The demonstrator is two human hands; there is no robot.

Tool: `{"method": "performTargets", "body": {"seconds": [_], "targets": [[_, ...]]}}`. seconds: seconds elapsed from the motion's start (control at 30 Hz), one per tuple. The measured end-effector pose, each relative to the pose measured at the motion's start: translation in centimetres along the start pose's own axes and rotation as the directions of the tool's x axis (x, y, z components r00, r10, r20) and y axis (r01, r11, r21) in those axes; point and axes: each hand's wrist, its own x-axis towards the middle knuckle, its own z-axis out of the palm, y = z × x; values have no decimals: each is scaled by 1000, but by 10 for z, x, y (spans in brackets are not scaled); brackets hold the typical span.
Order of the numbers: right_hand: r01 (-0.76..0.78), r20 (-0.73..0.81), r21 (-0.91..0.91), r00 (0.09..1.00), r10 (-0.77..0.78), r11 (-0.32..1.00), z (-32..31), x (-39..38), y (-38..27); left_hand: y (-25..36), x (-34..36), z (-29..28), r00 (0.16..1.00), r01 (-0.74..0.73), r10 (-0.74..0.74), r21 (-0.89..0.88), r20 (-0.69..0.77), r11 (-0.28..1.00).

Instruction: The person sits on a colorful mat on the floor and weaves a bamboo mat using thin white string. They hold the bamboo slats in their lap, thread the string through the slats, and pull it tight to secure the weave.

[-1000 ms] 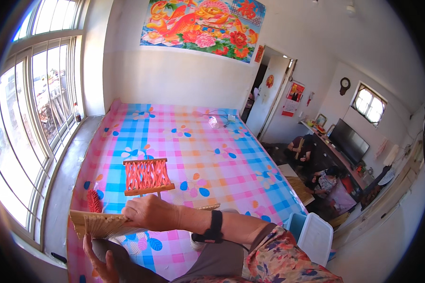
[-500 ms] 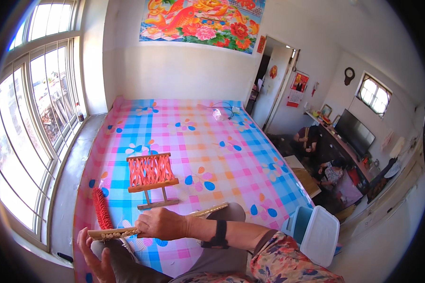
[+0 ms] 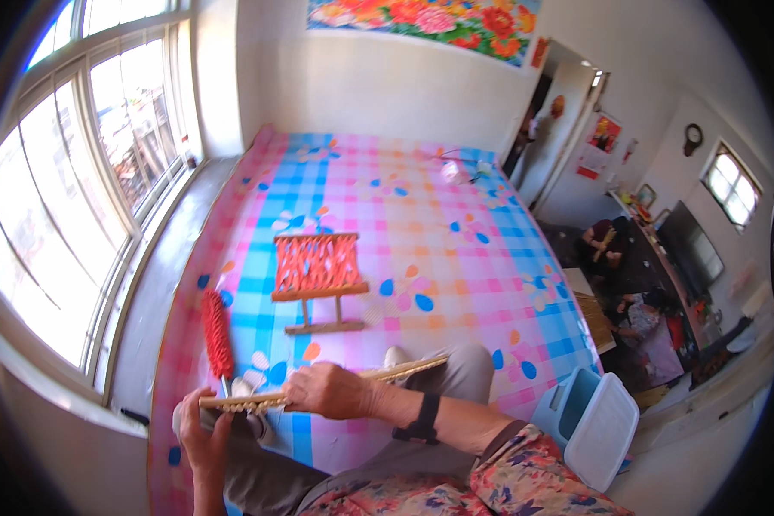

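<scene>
A long, thin tan rod [image 3: 413,368] with a row of bead-like bumps along its edge lies across my lap, over both knees. My right hand [image 3: 328,390] is wrapped around its middle, knuckles up. At the rod's left end, my left hand [image 3: 199,443] has closed its thumb and fingers about the tip. Just beyond the left knee rests a fluffy red duster [image 3: 218,334], its pale handle pointing toward me. Farther ahead, a small wooden folding stool [image 3: 320,291] with a red woven cord seat sits on the checked sheet.
A pink and blue checked sheet [image 3: 439,284] covers the broad platform. On the right stands a blue bin [image 3: 568,404] with a white lid [image 3: 595,430] tilted against it. Barred windows and a grey sill [image 3: 159,275] run along the left. Two people sit below at the right.
My left hand, with fingers spread by the rod's end before, has now closed on it. My right hand keeps its hold. The whole view has shifted, with the scene moving right and up.
</scene>
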Motion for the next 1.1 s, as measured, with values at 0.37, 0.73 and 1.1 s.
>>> {"method": "performTargets", "body": {"seconds": [0.37,0.73,1.1], "targets": [[-413,245,543,911,333,731,-26,6,-4,-1,-17,-24,997,70,-69,-23,35,997],[-630,435,486,776,458,606,-46,-54,19,-6,-29,-22,992,106,-111,-77,-62,991],[-470,373,88,833,408,878,-14,-75,9,56,-35,-16,856,-509,488,443,171,738]]}}
